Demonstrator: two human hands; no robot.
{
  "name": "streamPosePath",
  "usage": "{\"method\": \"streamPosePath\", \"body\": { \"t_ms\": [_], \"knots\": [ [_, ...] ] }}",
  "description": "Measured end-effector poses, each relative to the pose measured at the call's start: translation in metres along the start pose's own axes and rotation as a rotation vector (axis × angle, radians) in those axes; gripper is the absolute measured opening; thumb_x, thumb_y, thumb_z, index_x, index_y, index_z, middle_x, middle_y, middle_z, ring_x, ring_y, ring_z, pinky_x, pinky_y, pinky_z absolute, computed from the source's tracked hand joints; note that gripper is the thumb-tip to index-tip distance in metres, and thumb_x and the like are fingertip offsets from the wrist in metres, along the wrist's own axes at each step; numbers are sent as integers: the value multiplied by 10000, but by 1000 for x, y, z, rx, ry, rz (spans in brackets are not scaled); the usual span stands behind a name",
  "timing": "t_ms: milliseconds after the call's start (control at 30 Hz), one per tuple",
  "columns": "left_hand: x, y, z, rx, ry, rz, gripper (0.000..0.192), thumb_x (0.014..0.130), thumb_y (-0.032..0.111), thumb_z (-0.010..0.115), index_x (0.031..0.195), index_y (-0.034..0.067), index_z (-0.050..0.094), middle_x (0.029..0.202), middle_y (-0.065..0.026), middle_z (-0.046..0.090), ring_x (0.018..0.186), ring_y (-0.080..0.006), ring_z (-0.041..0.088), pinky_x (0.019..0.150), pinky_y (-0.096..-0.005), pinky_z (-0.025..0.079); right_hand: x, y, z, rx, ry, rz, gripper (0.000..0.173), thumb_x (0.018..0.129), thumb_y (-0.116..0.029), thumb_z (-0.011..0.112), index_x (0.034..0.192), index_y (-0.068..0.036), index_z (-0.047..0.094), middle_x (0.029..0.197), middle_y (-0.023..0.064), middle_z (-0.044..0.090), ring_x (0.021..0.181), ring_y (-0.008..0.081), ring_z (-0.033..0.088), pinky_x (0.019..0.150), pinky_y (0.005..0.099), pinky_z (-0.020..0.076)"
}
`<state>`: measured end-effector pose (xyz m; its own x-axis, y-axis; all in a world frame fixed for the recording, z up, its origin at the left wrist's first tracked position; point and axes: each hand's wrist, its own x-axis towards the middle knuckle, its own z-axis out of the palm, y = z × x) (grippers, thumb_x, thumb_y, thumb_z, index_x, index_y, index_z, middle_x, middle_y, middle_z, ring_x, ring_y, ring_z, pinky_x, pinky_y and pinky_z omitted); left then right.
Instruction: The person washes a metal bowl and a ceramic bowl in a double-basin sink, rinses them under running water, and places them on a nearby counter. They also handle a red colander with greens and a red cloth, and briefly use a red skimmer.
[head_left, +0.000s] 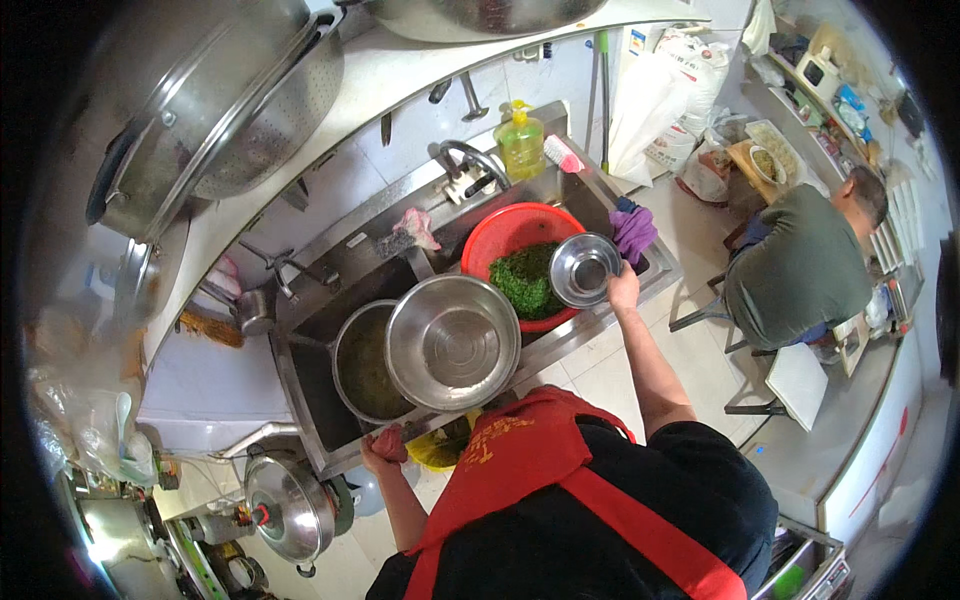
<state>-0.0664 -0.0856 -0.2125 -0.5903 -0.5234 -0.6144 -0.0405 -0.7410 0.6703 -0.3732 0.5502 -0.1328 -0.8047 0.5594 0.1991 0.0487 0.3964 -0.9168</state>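
My right hand (624, 288) grips the rim of a small stainless steel bowl (566, 264), tilted over a red plastic basin (480, 240). Chopped green leaves (523, 281) lie inside that basin, partly hidden by the bowl. At the sink's front edge, my left hand (377, 456) is closed around a dull red bundle (390, 444) that looks like cloth. A large steel basin (454, 341) sits between my hands, with nothing in it. It overlaps a steel pot (358, 356) of murky greenish liquid in the left sink bowl.
Behind the sink (315, 435) rise a curved faucet (480, 154) and a yellow-green soap bottle (519, 142). A purple cloth (634, 231) hangs at the right corner. Overhead, a shelf (360, 82) holds large steel pots. Another person (799, 262) sits bent forward at the right.
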Motion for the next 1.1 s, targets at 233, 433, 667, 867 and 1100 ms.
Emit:
{"method": "streamPosePath", "body": {
  "t_ms": [233, 433, 667, 867, 1100],
  "knots": [
    [-24, -6, 23, -98, 54, 54, 320, 945, 413, 427, 1000, 108, 502, 956, -152, 642, 805, -340, 644, 698, -486, 558, -7, -27, -10, 220, -149, 511, 332, 846, -117, 612, 1157, -16, 554, 973, 108, 653, 748, 249, 681, 452, 353, 563],
    [-67, -1, 46, -88, 32, 0, 327, 964, 419, 398, 1026, 108, 476, 1044, -153, 610, 933, -397, 625, 808, -547, 529, 13, -80, -43, 804, -104, 586, 309, 908, -270, 631, 1105, -36, 583, 901, 72, 659, 683, 174, 639, 505, 286, 550],
    [-65, -4, 38, -184, -80, -29, 398, 952, 455, 344, 878, 114, 537, 992, -160, 656, 913, -373, 626, 844, -546, 505, 106, -220, -115, 1046, -104, 135, 435, 918, -357, 635, 1194, -33, 547, 1067, 76, 642, 831, 149, 644, 682, 304, 573],
    [-57, -12, 34, -249, 12, 25, 365, 946, 456, 347, 900, 130, 506, 964, -141, 659, 872, -350, 636, 704, -488, 527, 228, -321, -150, 1072, -50, -118, 516, 922, -301, 667, 1255, 35, 460, 1115, 126, 581, 879, 208, 667, 703, 377, 614],
    [-76, -20, 31, -145, -205, -22, 388, 932, 461, 440, 1077, 116, 543, 1037, -117, 645, 871, -340, 638, 680, -447, 547, 332, -390, -127, 923, 55, 0, 479, 890, -261, 707, 1107, 111, 496, 999, 163, 548, 629, 308, 685, 547, 332, 619]
  ]
}}
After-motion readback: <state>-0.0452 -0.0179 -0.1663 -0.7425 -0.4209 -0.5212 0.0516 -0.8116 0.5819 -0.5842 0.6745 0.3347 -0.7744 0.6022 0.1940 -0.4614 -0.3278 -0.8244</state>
